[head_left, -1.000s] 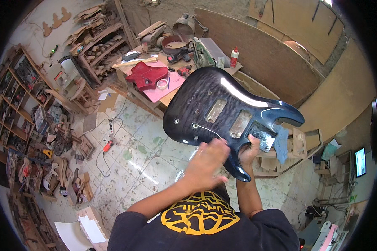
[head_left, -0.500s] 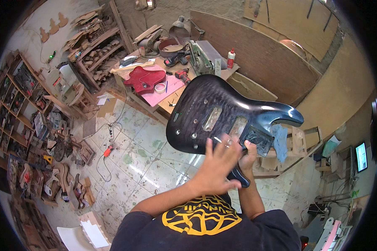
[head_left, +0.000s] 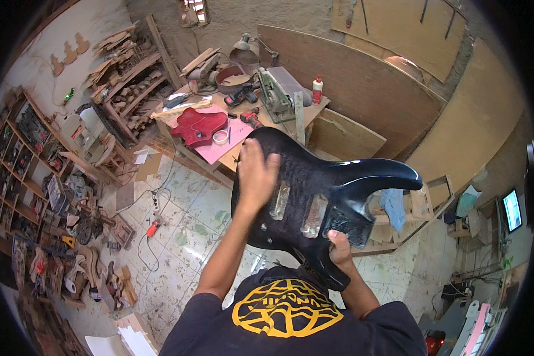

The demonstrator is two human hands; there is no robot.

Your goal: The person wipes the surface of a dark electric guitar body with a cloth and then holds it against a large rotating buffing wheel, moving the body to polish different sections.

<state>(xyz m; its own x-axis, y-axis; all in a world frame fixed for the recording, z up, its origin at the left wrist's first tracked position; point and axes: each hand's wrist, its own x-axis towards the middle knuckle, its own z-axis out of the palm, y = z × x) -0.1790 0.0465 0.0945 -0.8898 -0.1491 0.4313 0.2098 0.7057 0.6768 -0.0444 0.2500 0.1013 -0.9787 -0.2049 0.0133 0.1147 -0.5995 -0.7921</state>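
A glossy dark guitar body (head_left: 362, 173), blue-black with pickup and neck cavities, is held tilted in front of me. My right hand (head_left: 341, 249) grips it at the lower right, thumb over the face beside the neck pocket and the other fingers mostly hidden. My left hand (head_left: 256, 178) lies flat on the upper left of the face, fingers extended and slightly blurred. Just beyond, a red guitar body (head_left: 197, 126) rests on a pink sheet (head_left: 231, 142) beside a tape roll.
A workbench (head_left: 228, 163) holds a red drill (head_left: 250, 118), sanding machines and a glue bottle (head_left: 317, 89). Wooden shelving with clutter lines the left, and a corded orange tool (head_left: 153, 226) lies on the floor. A wooden frame with blue cloth (head_left: 391, 210) and a screen (head_left: 512, 210) stand right.
My left hand has moved up and left across the guitar body from near the lower horn. The body has shifted down and tilted, and my right hand has moved lower with it.
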